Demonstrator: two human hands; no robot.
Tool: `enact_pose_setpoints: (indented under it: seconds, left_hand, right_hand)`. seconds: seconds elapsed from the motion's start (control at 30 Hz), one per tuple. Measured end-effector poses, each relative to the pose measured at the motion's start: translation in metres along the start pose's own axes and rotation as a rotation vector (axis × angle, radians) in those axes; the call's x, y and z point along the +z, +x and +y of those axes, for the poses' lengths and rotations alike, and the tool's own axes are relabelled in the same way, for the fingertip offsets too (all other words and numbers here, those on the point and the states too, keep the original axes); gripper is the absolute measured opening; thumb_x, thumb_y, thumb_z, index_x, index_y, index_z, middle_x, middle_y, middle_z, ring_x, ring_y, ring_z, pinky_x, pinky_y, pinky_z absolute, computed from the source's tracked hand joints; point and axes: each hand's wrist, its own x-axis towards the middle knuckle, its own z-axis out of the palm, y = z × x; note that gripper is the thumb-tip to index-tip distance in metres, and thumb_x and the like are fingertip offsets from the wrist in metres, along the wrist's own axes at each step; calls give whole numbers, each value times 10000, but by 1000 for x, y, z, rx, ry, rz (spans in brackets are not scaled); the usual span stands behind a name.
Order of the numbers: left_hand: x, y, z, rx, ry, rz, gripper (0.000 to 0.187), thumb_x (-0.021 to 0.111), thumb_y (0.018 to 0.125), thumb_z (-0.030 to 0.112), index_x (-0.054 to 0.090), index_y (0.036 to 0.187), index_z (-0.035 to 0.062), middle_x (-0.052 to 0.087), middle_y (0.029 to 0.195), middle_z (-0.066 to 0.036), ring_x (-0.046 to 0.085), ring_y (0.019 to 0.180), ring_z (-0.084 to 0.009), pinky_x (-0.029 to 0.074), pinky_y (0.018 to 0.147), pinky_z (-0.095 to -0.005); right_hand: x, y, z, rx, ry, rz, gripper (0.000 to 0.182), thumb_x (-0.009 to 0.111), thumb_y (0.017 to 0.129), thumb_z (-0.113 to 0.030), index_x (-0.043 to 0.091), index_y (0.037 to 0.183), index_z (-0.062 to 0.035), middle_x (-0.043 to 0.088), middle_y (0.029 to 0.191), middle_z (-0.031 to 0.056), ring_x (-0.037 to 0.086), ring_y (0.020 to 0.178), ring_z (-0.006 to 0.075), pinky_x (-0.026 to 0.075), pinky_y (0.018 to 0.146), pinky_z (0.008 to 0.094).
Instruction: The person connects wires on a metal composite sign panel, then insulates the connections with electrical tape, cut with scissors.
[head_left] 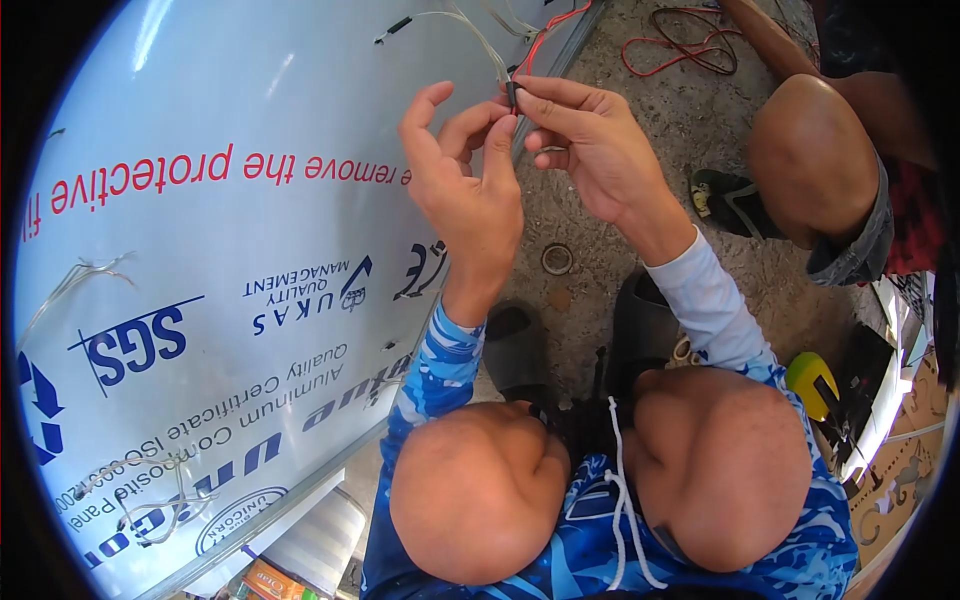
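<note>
At the panel's right edge, both my hands pinch a wire joint wrapped in black tape (513, 96). My left hand (468, 175) grips its lower end between thumb and fingertip, the other fingers loosely curled. From the right, my right hand (592, 135) holds the upper part with thumb and forefinger. Red wires (541, 45) and pale clear wires (486, 42) run up from the joint. Another pale wire ends in a black-taped tip (396, 28) over the panel. Fingers partly cover the joint, so its lower end is hard to see.
A large aluminium composite panel (220, 225) with printed film fills the left, with loose wire bundles (80, 272) on it. A tape roll (557, 259) and a red and brown cord (690, 45) lie on the concrete floor. At right sits another person, knee (812, 150) visible.
</note>
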Motion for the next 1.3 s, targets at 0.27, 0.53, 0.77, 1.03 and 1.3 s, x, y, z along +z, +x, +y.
enact_pose_setpoints:
  seconds: [0.27,0.53,0.77,1.03,1.3]
  left_hand:
    - [-5,-1,-7,40,72,-38,430,649,876,-43,385,1216,-14,687,978,-172,655,884,-155,511,773,-239]
    - [-5,-3,-5,89,93,-68,372,646,883,-38,386,1147,-2,686,977,-182,656,874,-165,513,765,-244]
    - [-5,-3,-11,96,105,-65,349,634,887,-41,364,1101,10,685,970,-193,656,868,-170,514,765,-253]
    - [-6,-3,-11,110,112,-55,327,634,870,-46,376,1062,13,696,934,-184,670,819,-191,514,739,-278]
    - [-5,-4,-15,170,178,-60,298,651,849,-39,414,1023,12,693,872,-145,676,783,-207,505,720,-304]
  right_hand:
    - [-4,3,5,88,161,-81,240,605,931,-140,626,1104,25,683,919,78,660,635,97,560,557,209]
    - [-5,4,14,100,336,-138,272,584,938,-130,590,1172,7,664,940,66,649,608,95,561,539,195]
    - [-6,1,5,34,138,-93,245,573,953,-165,611,1107,21,663,937,58,644,707,87,570,593,223]
    - [-7,3,1,100,129,-243,237,590,959,-196,648,1054,13,650,923,25,607,774,53,544,618,202]
    - [-19,16,14,156,198,-262,254,587,961,-191,637,1099,16,643,895,6,600,728,29,523,588,185]
